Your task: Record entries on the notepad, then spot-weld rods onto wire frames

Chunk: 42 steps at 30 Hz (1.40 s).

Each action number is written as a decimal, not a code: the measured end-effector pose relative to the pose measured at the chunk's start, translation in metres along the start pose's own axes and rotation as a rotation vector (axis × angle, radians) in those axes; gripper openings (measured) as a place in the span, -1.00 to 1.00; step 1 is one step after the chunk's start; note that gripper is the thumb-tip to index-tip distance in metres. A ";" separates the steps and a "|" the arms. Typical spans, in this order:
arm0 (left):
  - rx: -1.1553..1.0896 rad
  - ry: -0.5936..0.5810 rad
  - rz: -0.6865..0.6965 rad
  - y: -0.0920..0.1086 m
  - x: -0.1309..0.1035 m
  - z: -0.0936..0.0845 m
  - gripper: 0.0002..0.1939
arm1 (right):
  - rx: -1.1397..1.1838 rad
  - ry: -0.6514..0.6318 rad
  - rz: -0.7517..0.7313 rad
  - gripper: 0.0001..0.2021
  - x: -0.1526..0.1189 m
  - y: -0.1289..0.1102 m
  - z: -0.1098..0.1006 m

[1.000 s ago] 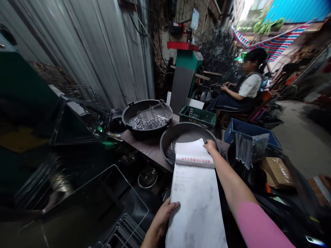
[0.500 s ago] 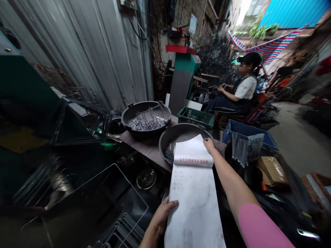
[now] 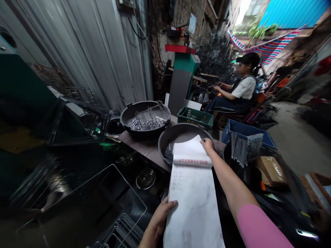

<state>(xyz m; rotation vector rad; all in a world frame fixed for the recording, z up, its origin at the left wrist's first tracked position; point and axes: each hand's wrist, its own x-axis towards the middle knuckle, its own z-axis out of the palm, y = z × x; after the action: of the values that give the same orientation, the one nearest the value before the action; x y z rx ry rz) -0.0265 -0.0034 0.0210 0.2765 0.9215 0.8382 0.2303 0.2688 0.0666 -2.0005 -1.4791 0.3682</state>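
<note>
A long white paper pad point(image 3: 193, 203) with faint writing lies below my view, its top part folded over and showing a line of red characters. My left hand point(image 3: 161, 215) grips the pad's left edge, thumb on top and the other fingers hidden beneath. At the upper right corner of the folded sheet, my right hand point(image 3: 207, 145) pinches the paper. Behind the pad stands a round dark basin point(image 3: 181, 130) with thin metal pieces point(image 3: 168, 153) inside at its left.
Another dark basin point(image 3: 126, 115) holds metal rods. Beyond are a green crate point(image 3: 195, 119), a blue crate point(image 3: 266, 139) and a green machine point(image 3: 182, 69). A seated person point(image 3: 244, 88) works at the back right. Bent wire frames point(image 3: 124, 229) stand at lower left; a brown package point(image 3: 271, 170) lies right.
The seated person's hands have moved slightly left, and orange sparks now show near them. The view has shifted a little; my hands keep their hold on the pad.
</note>
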 end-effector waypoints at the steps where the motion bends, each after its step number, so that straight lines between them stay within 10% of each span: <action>1: 0.000 -0.004 0.001 0.000 0.000 0.000 -0.43 | 0.005 0.008 -0.011 -0.94 -0.002 -0.002 -0.002; 12: -0.023 -0.042 0.041 0.002 -0.003 0.001 -0.39 | 0.281 0.090 -0.182 -0.82 -0.039 -0.042 -0.052; 16: -0.014 -0.067 0.056 0.005 -0.010 0.001 -0.47 | 0.609 -0.144 -0.307 -0.79 -0.096 -0.054 -0.106; 22: -0.006 -0.011 0.030 0.003 -0.017 -0.001 -0.67 | 0.362 -0.719 -0.461 -0.80 -0.204 -0.034 -0.164; 27: -0.052 -0.012 -0.001 0.000 -0.019 -0.001 -0.72 | 0.013 -1.060 -0.791 -0.79 -0.243 0.009 -0.153; 42: -0.086 0.032 -0.098 -0.005 -0.007 -0.010 -0.73 | -0.203 -0.968 -0.961 -0.83 -0.255 0.058 -0.119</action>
<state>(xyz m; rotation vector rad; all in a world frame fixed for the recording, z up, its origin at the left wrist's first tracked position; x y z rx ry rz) -0.0343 -0.0128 0.0164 0.1430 0.9188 0.7913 0.2549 -0.0169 0.0880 -0.9626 -2.9228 0.8171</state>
